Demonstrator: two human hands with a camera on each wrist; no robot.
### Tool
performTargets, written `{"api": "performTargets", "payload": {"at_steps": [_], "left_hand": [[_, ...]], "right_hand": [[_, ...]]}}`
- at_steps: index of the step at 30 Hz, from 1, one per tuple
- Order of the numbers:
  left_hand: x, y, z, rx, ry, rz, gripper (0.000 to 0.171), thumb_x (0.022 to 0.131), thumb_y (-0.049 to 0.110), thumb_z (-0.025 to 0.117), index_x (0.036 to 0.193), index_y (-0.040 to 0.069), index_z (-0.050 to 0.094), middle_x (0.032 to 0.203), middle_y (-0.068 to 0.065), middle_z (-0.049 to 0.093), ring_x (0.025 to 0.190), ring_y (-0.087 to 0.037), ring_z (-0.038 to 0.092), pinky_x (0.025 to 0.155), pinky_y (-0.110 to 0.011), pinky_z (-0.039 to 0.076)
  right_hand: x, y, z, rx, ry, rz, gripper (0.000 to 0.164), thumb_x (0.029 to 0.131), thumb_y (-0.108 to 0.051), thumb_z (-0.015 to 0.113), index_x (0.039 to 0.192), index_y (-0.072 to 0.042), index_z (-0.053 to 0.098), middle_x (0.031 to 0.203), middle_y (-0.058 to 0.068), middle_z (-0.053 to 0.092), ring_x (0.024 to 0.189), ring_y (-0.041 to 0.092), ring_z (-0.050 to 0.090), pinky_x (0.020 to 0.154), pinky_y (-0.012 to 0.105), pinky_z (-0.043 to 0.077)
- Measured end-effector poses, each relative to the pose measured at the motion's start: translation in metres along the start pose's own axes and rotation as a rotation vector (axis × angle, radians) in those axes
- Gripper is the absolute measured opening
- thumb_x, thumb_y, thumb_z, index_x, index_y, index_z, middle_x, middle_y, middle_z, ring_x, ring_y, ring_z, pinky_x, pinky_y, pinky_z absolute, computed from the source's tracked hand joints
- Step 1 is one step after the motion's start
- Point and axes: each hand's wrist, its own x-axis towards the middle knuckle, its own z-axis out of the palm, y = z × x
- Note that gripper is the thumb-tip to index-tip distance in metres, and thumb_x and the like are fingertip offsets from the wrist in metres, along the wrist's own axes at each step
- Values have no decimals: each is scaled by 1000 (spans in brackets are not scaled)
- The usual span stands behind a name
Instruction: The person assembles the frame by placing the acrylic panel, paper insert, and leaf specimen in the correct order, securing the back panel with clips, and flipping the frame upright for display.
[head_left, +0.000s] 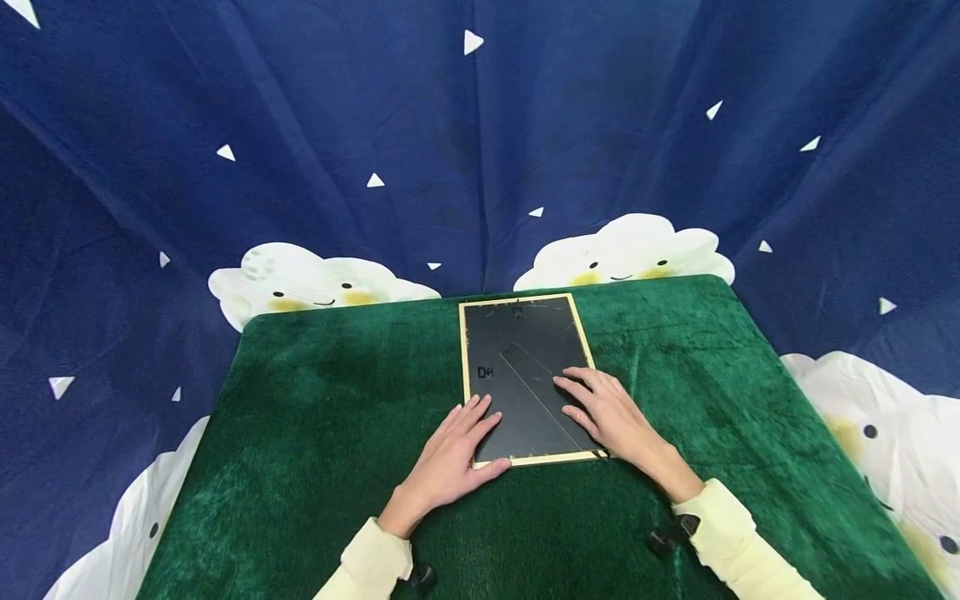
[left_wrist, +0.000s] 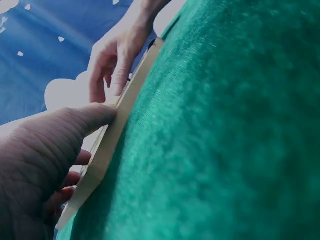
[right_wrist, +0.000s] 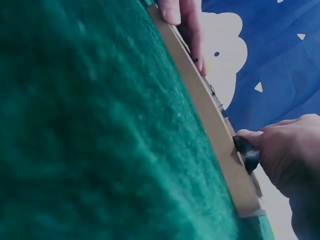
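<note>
From where I stand, the largest item is a deep blue backdrop [head_left: 315, 100], hung in folds and printed with white clouds [head_left: 630, 250] and small white triangles [head_left: 472, 42]. In front of it stands a table under a plush green cover [head_left: 345, 392], its far edge meeting the printed clouds. A rectangular picture frame [head_left: 525, 325] lies on the cover, around the middle of the table's width, reaching up to the far edge, black backing upward; its pale rim [head_left: 462, 350] shows on all sides, scuffed along the inner margin. Two pale yellow sleeves [head_left: 738, 533] enter from the near side. The left hand [head_left: 453, 454] is at the frame's near left corner: fingers extended over the left rim onto the backing, thumb along the near rim, without a closed grip. The right hand [head_left: 615, 412] lies across the right rim, fingers loosely bent and apart, tips at the backing; it is relaxed and has hold of nothing that I can make out. A narrow strip [head_left: 536, 377] runs diagonally over the backing toward the near right corner, where a dark piece [right_wrist: 247, 155] sits against the rim beside the right hand; its nature cannot be determined. Smallest are two black hanging fittings, one by the far rim [head_left: 517, 312], one by the left [head_left: 485, 372].
</note>
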Motion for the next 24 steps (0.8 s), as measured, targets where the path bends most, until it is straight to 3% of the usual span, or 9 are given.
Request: {"api": "performTargets", "payload": {"at_steps": [4,11,16,20,24], "left_hand": [[3,3,-2,-31,15,14,77,98,62,61,154,10,52,169,-7,34,159,-22,23,128,-46,22],[4,-1,4,-88,56,23,76,95,62,66,152,13,55,168,-2,37,158,-21,26,124,-52,29],[4,-6,9,-136,68,0,76,93,65,67,152,18,54,168,3,36,159,-17,24,123,-54,29],[4,-8,11,-166,76,-9,76,92,66,67,152,20,54,168,5,36,159,-15,23,123,-56,29],[3,-8,12,-172,77,-16,77,92,69,65,152,22,54,169,8,34,159,-14,22,123,-55,29]], "right_hand": [[-4,-6,-4,15,-48,-66,36,100,-19,71,134,-7,70,138,15,63,127,31,61,103,54,50],[-16,-22,-3,-17,-58,-65,35,98,-11,70,132,-1,69,142,20,60,133,38,57,105,55,50],[-20,-32,-1,-31,-20,-60,36,97,-16,71,130,-1,71,142,23,60,139,45,51,107,61,46],[-21,-36,-1,24,-43,-33,38,100,-19,69,134,-1,69,145,19,59,141,41,50,110,59,45],[-22,-39,-1,81,-103,52,55,101,-42,68,139,-2,65,151,15,55,142,35,50,110,57,45]]}}
